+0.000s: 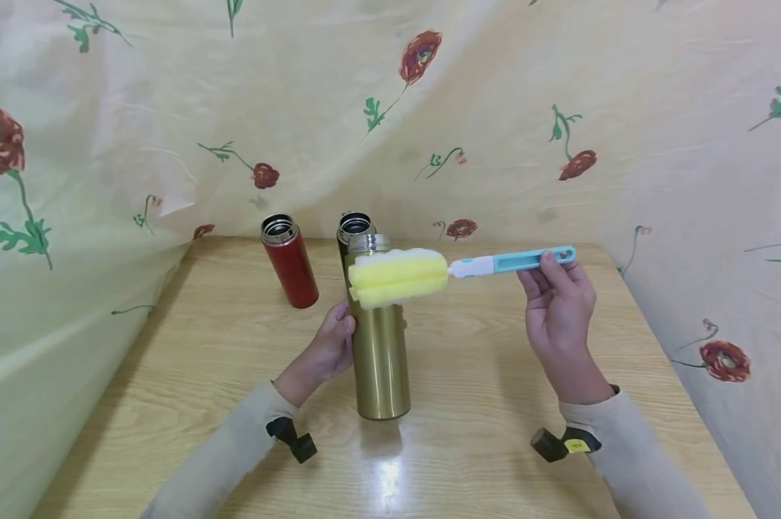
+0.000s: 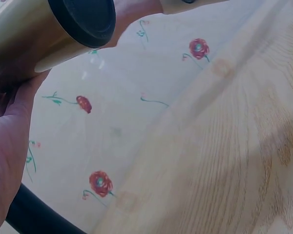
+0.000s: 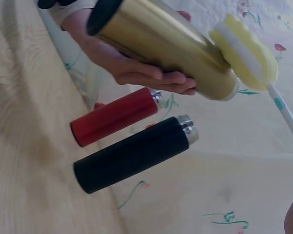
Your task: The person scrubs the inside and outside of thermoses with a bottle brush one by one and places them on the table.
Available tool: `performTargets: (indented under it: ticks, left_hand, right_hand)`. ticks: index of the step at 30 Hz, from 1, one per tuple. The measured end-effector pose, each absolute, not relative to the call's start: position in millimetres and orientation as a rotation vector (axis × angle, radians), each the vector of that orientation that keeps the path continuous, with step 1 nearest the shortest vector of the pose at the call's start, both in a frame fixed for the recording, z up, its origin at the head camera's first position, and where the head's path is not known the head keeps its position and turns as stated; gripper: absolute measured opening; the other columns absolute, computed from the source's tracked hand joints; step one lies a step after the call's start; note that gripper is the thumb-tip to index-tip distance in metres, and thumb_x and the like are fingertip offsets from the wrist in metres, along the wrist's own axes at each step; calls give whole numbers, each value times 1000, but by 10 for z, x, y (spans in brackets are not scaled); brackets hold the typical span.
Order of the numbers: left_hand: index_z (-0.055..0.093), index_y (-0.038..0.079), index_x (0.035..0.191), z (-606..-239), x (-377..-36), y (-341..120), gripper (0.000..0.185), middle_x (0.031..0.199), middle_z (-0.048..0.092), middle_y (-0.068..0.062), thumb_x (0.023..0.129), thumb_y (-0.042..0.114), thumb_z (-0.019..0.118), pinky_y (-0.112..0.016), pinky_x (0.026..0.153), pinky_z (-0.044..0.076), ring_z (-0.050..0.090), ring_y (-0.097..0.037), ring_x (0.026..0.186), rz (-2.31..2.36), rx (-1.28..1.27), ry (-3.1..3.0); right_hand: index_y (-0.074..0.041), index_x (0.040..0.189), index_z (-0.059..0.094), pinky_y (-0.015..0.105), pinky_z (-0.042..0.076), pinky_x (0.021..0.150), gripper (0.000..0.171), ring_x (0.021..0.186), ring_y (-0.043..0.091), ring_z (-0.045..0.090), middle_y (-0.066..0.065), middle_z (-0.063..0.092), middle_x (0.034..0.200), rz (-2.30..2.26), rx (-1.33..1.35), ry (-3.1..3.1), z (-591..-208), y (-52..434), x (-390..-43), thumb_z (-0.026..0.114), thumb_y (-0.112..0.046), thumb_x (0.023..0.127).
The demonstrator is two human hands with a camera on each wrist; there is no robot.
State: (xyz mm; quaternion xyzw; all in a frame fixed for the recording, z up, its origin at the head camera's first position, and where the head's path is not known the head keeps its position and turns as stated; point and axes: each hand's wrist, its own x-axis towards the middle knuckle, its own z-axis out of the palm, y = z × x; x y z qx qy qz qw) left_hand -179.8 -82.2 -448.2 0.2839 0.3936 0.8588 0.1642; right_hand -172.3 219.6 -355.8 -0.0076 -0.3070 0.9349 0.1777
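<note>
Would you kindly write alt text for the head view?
A left hand grips a gold flask on a wooden table while the right hand holds a sponge bottle brush at its mouth; a red flask stands behind.

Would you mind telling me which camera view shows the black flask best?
The right wrist view: the black flask shows whole there, beside the red flask. The head view shows only its open mouth behind the gold flask. The left wrist view misses it.
</note>
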Motion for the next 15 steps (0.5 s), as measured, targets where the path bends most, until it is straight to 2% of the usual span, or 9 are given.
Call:
performTargets:
  ticks: [8,10,15]
  left_hand:
    - [64,12,117,-4502,-1838,-837,51,102,73,3,85,48,80,-21,78,60,71,-7,88,2479,820,1080]
    - [63,12,118,-4487,-1835,-838,52,102,73,3,85,49,80,-22,80,60,71,-8,90,2476,816,1090]
    - [61,13,120,-4458,-1824,-826,58,107,72,2,82,51,82,-25,87,59,70,-11,97,2485,787,1081]
  right_hand:
    - [4,98,61,24,60,78,3,80,20,74,12,71,87,2708,-18,-1013,-3771,2230,-1508,63,1,98]
    - [3,98,62,24,60,79,1,81,19,74,11,71,89,2719,-19,-1045,-3830,2247,-1440,62,2,99]
    - [2,96,63,28,61,81,11,82,19,73,10,69,90,2723,73,-1133,-3980,2303,-1284,54,6,101]
